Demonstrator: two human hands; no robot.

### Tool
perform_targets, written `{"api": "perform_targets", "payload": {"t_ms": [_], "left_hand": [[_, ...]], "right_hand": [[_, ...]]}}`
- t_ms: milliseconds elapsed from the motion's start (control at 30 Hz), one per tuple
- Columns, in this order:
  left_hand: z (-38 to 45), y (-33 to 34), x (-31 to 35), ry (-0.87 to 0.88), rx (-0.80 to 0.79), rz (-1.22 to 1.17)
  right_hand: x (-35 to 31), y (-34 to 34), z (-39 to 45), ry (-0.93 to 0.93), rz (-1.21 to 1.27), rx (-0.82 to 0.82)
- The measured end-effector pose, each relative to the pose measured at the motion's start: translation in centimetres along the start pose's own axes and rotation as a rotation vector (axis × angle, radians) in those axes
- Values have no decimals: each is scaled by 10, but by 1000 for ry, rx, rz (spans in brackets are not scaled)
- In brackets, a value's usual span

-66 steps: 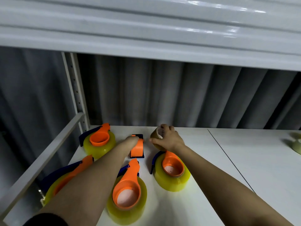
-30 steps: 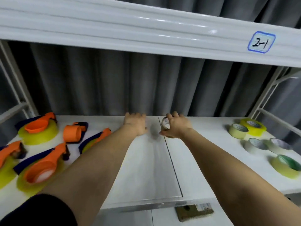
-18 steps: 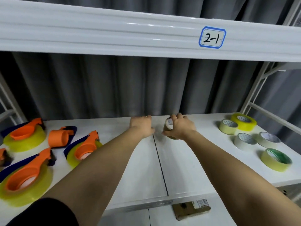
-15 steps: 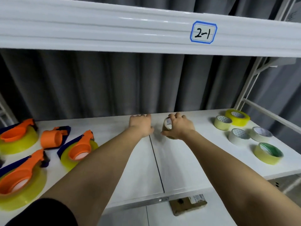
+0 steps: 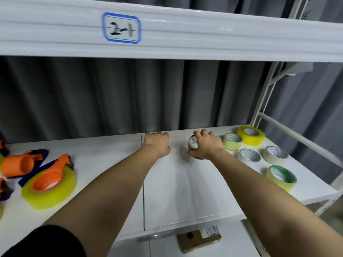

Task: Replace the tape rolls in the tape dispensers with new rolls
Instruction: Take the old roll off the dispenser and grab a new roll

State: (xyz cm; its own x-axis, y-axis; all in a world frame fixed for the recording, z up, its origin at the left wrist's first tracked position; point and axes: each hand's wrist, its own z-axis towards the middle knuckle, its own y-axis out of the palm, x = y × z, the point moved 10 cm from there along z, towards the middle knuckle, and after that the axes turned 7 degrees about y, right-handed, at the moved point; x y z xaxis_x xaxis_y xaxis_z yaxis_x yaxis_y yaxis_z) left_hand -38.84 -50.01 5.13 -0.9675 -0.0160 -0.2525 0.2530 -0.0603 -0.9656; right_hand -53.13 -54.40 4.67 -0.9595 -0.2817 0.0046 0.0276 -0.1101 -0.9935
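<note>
My right hand (image 5: 208, 145) grips a small brownish tape roll (image 5: 192, 143) held on edge just above the white shelf (image 5: 167, 191), left of the spare rolls. My left hand (image 5: 157, 144) hovers palm down beside it with loosely curled fingers, holding nothing. An orange and blue dispenser loaded with a thick yellow roll (image 5: 49, 184) lies at the left. Behind it an orange dispenser with no roll (image 5: 20, 164) lies on its side. Spare rolls sit at the right: a yellow roll (image 5: 250, 135), a pale yellow roll (image 5: 232, 141), two whitish rolls (image 5: 248, 155) (image 5: 275, 157) and a green-cored roll (image 5: 281, 178).
An upper shelf beam with a "2-1" label (image 5: 121, 27) hangs overhead. A white upright and rail (image 5: 263, 101) bound the right end. Grey curtain hangs behind. A brown cardboard piece (image 5: 199, 238) lies on the shelf below. More dispensers (image 5: 3, 188) are cut off at the left edge.
Both hands travelled from the dispensers at the left to the right part of the shelf, the right hand carrying the small roll. The view panned right, showing the spare rolls.
</note>
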Motion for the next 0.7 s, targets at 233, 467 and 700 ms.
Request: {"api": "perform_targets", "payload": {"t_ms": [233, 467, 700], "left_hand": [[53, -14, 79, -96, 0, -40], [89, -21, 133, -121, -36, -53], [113, -25, 153, -82, -45, -10]], "right_hand": [[88, 0, 37, -89, -39, -13], [147, 2, 64, -123, -64, -21], [165, 8, 77, -119, -29, -9]]}}
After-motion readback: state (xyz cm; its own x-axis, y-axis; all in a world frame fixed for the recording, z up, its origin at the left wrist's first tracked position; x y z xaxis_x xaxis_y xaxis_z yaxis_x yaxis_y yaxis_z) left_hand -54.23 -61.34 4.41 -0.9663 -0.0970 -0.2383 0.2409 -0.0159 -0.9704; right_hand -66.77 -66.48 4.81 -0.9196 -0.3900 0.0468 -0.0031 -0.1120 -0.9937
